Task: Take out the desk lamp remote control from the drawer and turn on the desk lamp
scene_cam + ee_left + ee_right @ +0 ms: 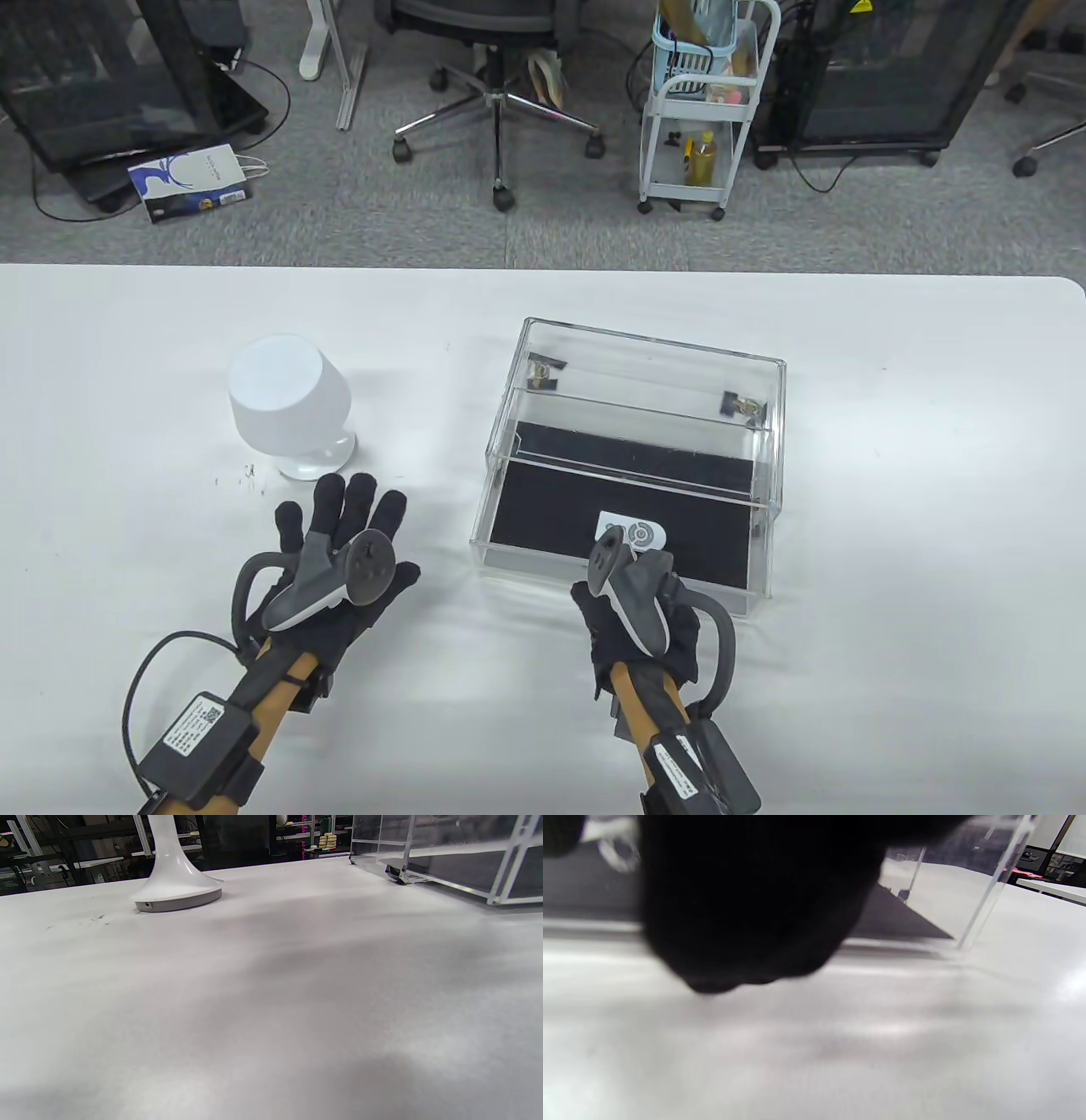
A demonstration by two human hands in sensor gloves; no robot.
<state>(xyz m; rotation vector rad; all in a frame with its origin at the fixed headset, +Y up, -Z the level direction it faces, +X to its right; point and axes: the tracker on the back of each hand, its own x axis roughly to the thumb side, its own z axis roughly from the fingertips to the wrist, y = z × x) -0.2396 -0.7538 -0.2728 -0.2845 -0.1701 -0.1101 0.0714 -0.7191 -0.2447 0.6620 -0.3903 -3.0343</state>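
The clear acrylic drawer box at the middle of the white surface has its drawer pulled out, and the small white remote control lies on its black liner, not yet lifted. The right hand reaches over the drawer's front edge, its grip hidden, so I cannot tell its state. The left hand lies wide and empty near the unlit white mushroom-shaped desk lamp; taking out and switching on remain.
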